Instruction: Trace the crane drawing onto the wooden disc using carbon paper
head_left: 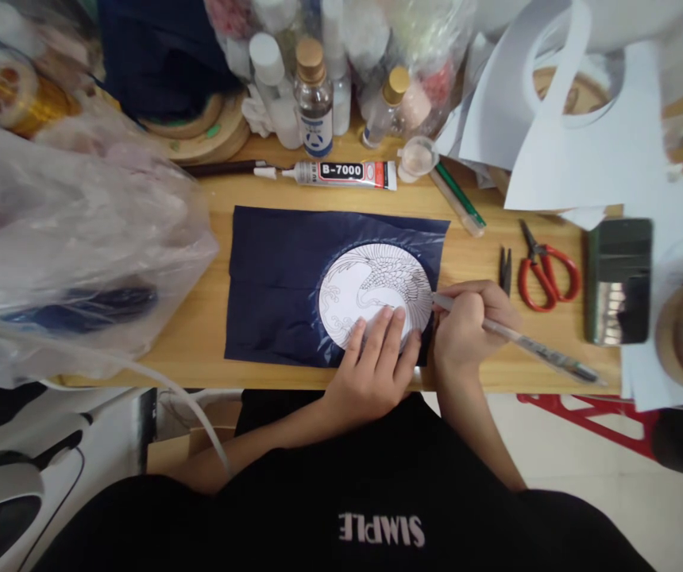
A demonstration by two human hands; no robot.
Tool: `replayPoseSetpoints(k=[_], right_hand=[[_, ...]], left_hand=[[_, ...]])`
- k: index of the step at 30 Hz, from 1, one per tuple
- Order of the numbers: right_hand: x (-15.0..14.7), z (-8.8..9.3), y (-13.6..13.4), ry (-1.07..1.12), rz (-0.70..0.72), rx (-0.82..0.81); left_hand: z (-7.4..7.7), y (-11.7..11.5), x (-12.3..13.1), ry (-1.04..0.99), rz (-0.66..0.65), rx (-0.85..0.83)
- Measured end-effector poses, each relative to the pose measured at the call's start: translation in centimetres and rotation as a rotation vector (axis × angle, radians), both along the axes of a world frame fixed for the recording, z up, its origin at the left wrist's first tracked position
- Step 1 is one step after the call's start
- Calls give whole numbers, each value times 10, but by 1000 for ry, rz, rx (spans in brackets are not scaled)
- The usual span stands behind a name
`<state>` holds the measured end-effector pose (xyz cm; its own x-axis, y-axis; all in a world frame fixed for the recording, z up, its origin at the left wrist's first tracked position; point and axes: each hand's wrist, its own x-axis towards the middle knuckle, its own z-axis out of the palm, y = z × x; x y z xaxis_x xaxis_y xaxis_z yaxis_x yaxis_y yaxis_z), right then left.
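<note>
A white oval paper (341, 290) printed with a line drawing of a bird lies on a dark blue sheet (273, 286). My left hand (374, 365) rests on the lower part of the paper, its fingers spread and pressing it flat. At the paper's right edge, my right hand (472, 326) is closed round a pen (541, 355) with a pale barrel. The pen's tip meets the edge of the oval, and its back end points down to the right. Part of the drawing is hidden under my left fingers.
Red-handled pliers (547, 278), dark tweezers (504, 270) and a phone (619, 282) lie to the right. A B-7000 glue tube (345, 173), a green pen (461, 195) and several bottles (314, 99) are behind. A clear plastic bag (156, 214) covers the left side; white paper sheets (585, 151) stand back right.
</note>
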<state>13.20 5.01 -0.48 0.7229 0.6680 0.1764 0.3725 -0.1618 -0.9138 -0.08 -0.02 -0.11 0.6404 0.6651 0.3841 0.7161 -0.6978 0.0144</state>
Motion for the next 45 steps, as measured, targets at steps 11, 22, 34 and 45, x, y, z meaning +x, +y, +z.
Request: replayPoseSetpoints(k=[11, 22, 34, 45], right_hand=[[0, 4, 2, -32, 73, -30], [-2, 6, 2, -56, 11, -91], [-1, 1, 2, 11, -51, -69], [-3, 9, 5, 46, -80, -87]], left_hand=[[-1, -1, 0, 3, 2, -5], [-1, -1, 0, -22, -6, -15], [0, 0, 0, -11, -2, -17], [-1, -1, 0, -20, 2, -24]])
